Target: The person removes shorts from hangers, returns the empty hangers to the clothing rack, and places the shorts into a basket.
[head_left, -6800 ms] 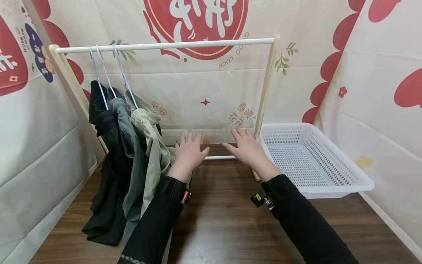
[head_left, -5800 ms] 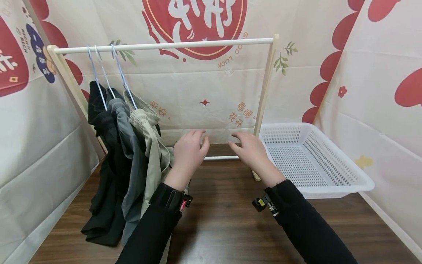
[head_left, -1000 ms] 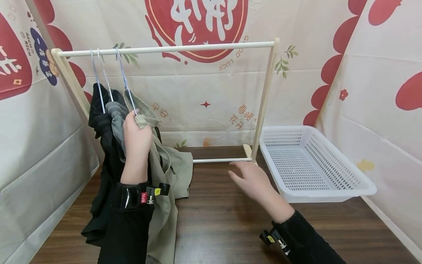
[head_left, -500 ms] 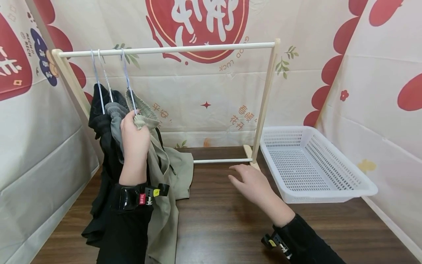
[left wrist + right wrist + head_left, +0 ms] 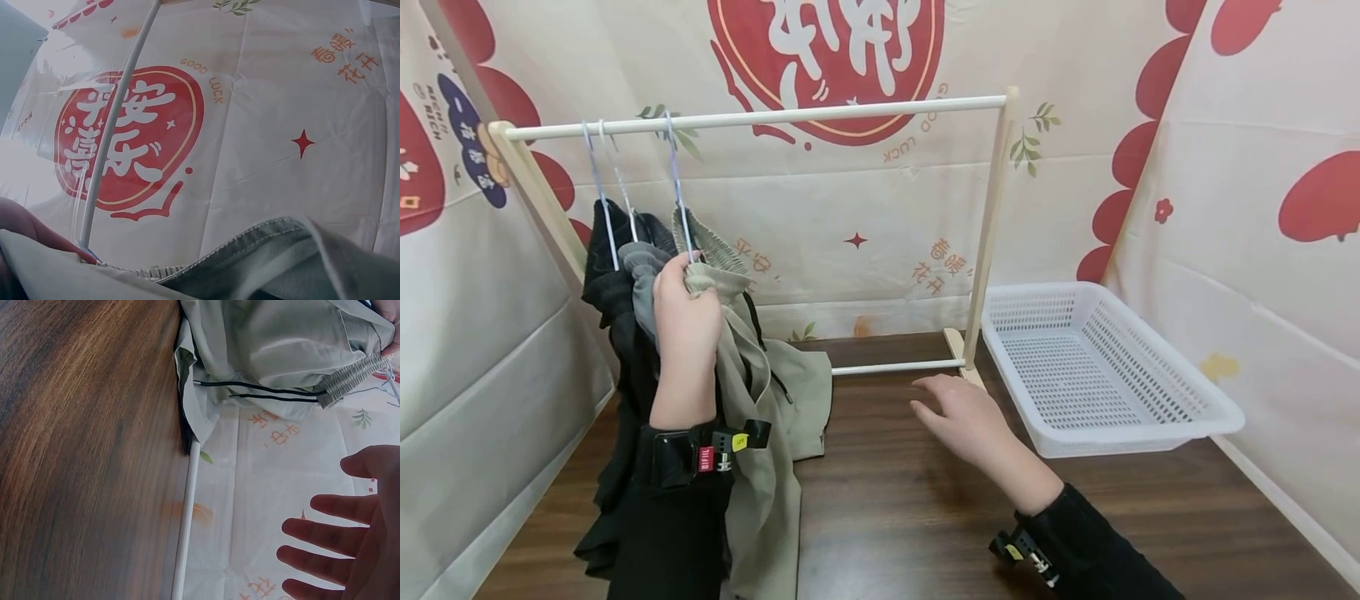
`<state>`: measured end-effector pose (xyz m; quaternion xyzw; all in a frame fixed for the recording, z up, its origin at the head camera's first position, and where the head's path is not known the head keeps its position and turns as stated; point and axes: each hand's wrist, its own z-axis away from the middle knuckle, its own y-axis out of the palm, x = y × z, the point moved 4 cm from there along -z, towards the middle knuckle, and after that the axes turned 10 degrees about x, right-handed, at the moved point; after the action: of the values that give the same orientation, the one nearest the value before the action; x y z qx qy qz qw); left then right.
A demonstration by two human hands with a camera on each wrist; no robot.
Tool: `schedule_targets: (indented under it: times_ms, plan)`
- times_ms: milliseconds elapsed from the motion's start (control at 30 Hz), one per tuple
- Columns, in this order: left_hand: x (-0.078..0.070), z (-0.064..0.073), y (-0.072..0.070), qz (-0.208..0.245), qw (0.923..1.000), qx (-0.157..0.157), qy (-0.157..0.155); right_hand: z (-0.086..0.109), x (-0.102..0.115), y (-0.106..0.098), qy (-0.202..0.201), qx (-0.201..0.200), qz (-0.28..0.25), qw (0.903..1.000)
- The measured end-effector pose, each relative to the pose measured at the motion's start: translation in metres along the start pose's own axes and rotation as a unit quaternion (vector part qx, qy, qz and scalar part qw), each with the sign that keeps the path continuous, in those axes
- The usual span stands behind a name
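Observation:
My left hand (image 5: 688,325) grips the elastic waistband of sage-green pants (image 5: 767,392) beside their hanger (image 5: 678,183). The pants hang from the rack's top bar (image 5: 850,110), their legs draping down over the table and a black drawstring dangling in front. In the left wrist view, fingers (image 5: 44,234) show at the lower left behind the pale cloth. My right hand (image 5: 966,421) hovers over the table near the rack's right foot, holding nothing; in the right wrist view its fingers (image 5: 325,531) are spread apart. Left of the pants hang grey pants (image 5: 643,271) and black pants (image 5: 617,325).
A white plastic basket (image 5: 1150,442) with perforated sides stands right of the rack. The rack's lower bar (image 5: 895,367) runs low across the back of the wooden table (image 5: 880,517). Printed cloth (image 5: 820,200) encloses the back and sides.
From the middle, my left hand has gone left and taken hold of the sage-green pants' waistband. Their hanger has slid slightly right, away from the other two. My right hand has come lower.

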<state>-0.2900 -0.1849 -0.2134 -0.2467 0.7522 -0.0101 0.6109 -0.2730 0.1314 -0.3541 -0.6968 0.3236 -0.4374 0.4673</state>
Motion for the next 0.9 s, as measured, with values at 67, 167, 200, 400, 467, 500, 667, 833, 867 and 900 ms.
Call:
schedule_targets:
  times_ms: [67,167,200,400,467,500,667,833,867,900]
  plan:
    - [-0.001,0.000,-0.001,0.001,1.0000,0.000,0.007,0.000,0.000,0.000,0.000,-0.002,0.001,1.0000]
    - [-0.005,-0.001,-0.002,0.002,0.9998,0.000,0.018,0.000,0.000,-0.001,0.001,-0.005,0.003,1.0000]
    - [-0.005,-0.001,-0.002,0.003,0.9997,0.001,0.022,0.001,0.000,-0.001,0.001,-0.007,0.003,1.0000]
    - [-0.011,0.001,-0.004,0.002,0.9990,0.002,0.044,0.001,-0.001,-0.008,-0.005,-0.029,-0.003,0.9996]
    - [-0.013,0.002,-0.004,-0.002,0.9987,0.002,0.050,0.002,-0.003,-0.010,-0.005,-0.038,-0.007,0.9992]
    - [-0.014,0.003,-0.004,-0.003,0.9985,0.002,0.055,0.002,-0.003,-0.011,-0.006,-0.042,-0.008,0.9991]
    - [-0.017,0.005,-0.003,0.005,0.9973,0.004,0.073,0.004,-0.004,-0.014,-0.004,-0.041,-0.015,0.9990]
    - [-0.019,0.009,-0.001,0.019,0.9963,0.023,0.081,0.007,-0.005,-0.019,0.004,-0.046,-0.028,0.9985]
    - [-0.020,0.010,0.000,0.021,0.9960,0.028,0.083,0.007,-0.005,-0.021,0.005,-0.049,-0.029,0.9984]
    - [-0.020,0.011,0.000,0.025,0.9955,0.034,0.085,0.008,-0.006,-0.023,0.006,-0.052,-0.030,0.9982]
